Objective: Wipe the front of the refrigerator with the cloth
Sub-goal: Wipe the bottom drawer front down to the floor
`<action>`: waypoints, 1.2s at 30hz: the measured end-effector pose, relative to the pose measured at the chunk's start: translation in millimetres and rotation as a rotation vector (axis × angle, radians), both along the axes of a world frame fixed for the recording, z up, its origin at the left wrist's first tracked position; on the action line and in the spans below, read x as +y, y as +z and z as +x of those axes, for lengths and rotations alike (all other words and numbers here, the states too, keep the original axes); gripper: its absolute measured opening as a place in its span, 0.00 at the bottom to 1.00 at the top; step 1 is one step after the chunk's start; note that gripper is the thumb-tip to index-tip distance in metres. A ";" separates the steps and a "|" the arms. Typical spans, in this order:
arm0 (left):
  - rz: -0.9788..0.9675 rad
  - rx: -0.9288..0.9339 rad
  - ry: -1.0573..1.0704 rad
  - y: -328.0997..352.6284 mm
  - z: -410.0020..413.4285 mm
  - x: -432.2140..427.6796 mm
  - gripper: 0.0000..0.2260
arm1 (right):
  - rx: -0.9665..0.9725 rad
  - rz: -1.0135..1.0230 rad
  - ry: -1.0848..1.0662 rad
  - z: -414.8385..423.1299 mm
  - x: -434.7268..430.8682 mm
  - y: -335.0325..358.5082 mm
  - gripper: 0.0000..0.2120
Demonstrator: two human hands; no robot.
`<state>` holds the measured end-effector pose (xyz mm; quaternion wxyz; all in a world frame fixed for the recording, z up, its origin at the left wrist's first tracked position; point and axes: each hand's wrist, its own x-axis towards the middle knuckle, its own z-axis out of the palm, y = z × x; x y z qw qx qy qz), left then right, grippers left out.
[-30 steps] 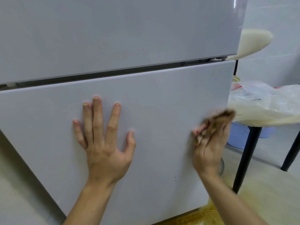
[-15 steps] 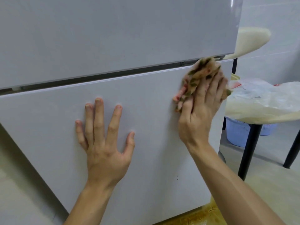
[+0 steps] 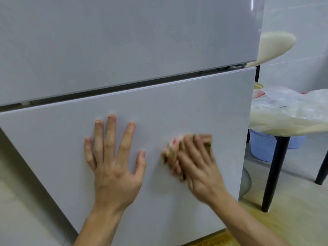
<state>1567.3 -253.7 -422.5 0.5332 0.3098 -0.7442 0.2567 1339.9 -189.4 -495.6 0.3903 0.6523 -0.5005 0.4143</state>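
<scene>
Evidently soft and light, the cloth point(image 3: 170, 151) bunches beneath the flat-fingered right hand point(image 3: 200, 171), best pressed across its middle, while the left hand point(image 3: 115, 167) lies spread beside it.

Brown patterned cloth point(image 3: 171, 150) against grey refrigerator point(image 3: 124, 50) lower door.

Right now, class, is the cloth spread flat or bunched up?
Bunched up: the cloth bulges as a crumpled wad under the right hand, pressed against the lower refrigerator door. Blur hides its folds.
</scene>
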 end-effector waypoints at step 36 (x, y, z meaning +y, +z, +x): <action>0.018 -0.035 -0.028 -26.4 -21.8 8.0 0.28 | -0.669 0.049 -0.148 -52.4 23.9 -76.9 0.33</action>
